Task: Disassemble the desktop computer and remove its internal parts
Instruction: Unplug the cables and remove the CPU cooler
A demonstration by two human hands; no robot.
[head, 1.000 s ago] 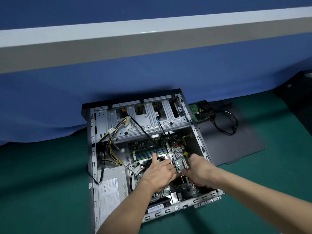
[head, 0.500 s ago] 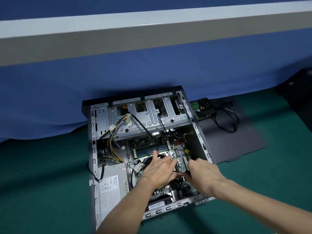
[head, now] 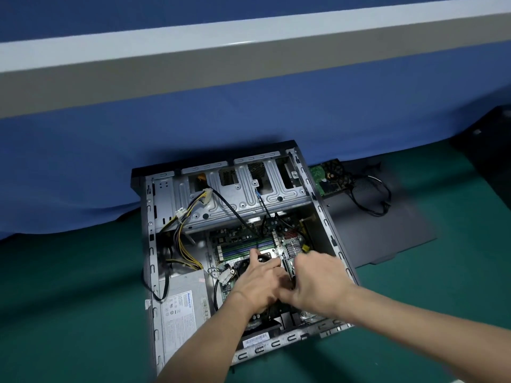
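The open desktop case [head: 149, 244] lies on its side on a green mat. Its motherboard [head: 240, 239] shows memory sticks [head: 237, 251] and a small silver heatsink [head: 293, 247]. My left hand [head: 257, 286] rests over the black CPU fan [head: 243, 268], thumb spread toward the memory sticks and fingers pointing right. My right hand [head: 320, 283] is just to its right, fingers curled down on a small dark part [head: 293, 280] between the two hands. What that part is stays hidden.
A grey power supply [head: 182, 308] with yellow and black wires sits at the case's near left. The metal drive cage [head: 237, 200] spans the far end. Right of the case lie the dark side panel [head: 387, 239], a removed green circuit card [head: 329, 178] and a black cable loop [head: 370, 200].
My right hand has drawn closer to my left hand, and its fingers now curl down between them. My left hand stays on the CPU fan.
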